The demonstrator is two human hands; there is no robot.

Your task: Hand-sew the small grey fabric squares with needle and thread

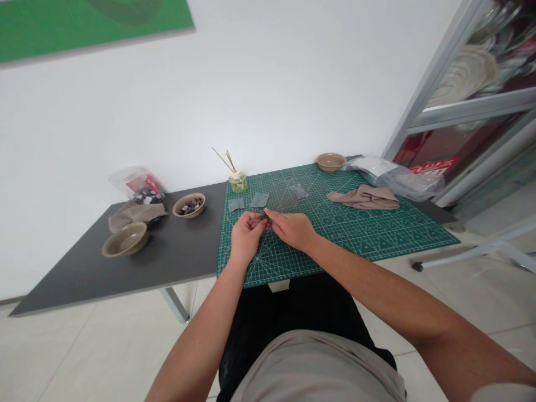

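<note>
In the head view, the left hand (247, 233) and the right hand (295, 230) meet near the middle of the near edge of the dark grey, flat tabletop (180, 248), above a green, white-gridded cutting mat (335, 223). Both are drawn narrow, thumbs and fingertips pinching a small, dark, roughly blocky piece (267, 216) between them. Most of it is covered by the fingers, so its exact shape and material cannot be told.

Judging by its size against the fingertips, it should weigh very little and call for a light pinch rather than a full grasp. It looks stiff more than soft; whether its faces are slick or its edges chip easily, the view does not settle. Opposite sides seem the best hold, thumb facing forefinger, with one end left free.

Just beyond the hands, toward the far edge, lie flat, translucent plastic packets (259, 200) (these look thin and limp, so a corner is the place to lift one). Toward the tabletop's left end, a round beige bowl (201, 210) holds small dark and pale chunks (190, 206), loose and probably hard, better picked singly with the fingertips.
</note>
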